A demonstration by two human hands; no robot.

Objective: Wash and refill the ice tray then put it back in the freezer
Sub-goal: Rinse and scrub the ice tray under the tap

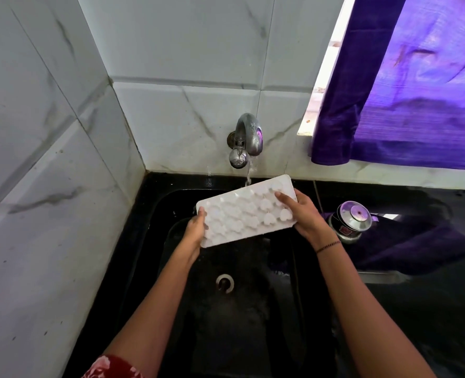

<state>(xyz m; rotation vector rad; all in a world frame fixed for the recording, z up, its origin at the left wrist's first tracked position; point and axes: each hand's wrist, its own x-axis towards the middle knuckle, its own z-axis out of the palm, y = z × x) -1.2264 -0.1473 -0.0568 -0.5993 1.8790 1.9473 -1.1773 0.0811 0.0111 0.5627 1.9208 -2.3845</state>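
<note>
A white ice tray (242,211) with heart-shaped cells is held over the black sink (155,214), tilted with its far right corner up under the tap. My left hand (195,230) grips its near left end. My right hand (302,214) grips its right end, fingers across the cells. A thin stream of water runs from the metal tap (249,137) onto the tray's far edge.
The sink drain (225,282) lies below the tray. A small steel pot with a lid (352,219) stands on the black counter to the right. A purple curtain (405,91) hangs over the window at upper right. Tiled walls close the left and back.
</note>
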